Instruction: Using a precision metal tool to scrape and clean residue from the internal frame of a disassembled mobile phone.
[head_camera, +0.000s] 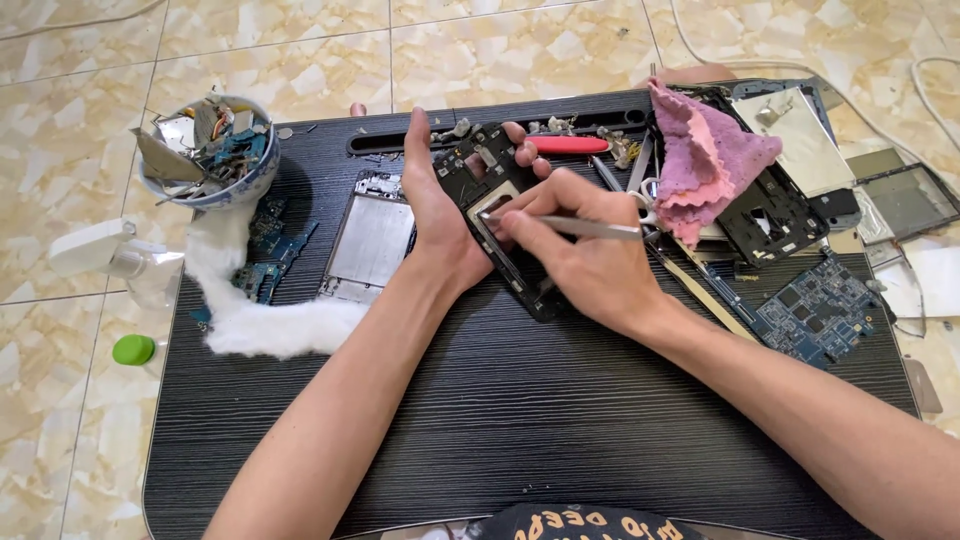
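Left hand (437, 215) gripped the black phone frame (500, 225) at the middle of the dark lap table (500, 400), fingers curled over its far edge. Right hand (580, 245) pinched metal tweezers (580, 227), tip touching the frame. Pink cloth (705, 160) lay well right.

surface (520, 420): dark wood-grain laminate, matt, finely ridged
phone frame (490, 215): black plastic, dull, held in the left hand (435, 215)
tweezers (585, 227): bare metal, smooth, satin sheen, in the right hand (580, 250)
cloth (705, 160): pink terry, fluffy, crumpled
cotton wad (250, 310): white, soft, fibrous
back plate (372, 240): grey metal, brushed, faintly shiny
circuit board (820, 310): blue, glossy, studded with small parts
bowl (215, 190): glazed ceramic, glossy
floor (300, 50): polished beige marble-patterned tile
cap (133, 349): green plastic, smooth
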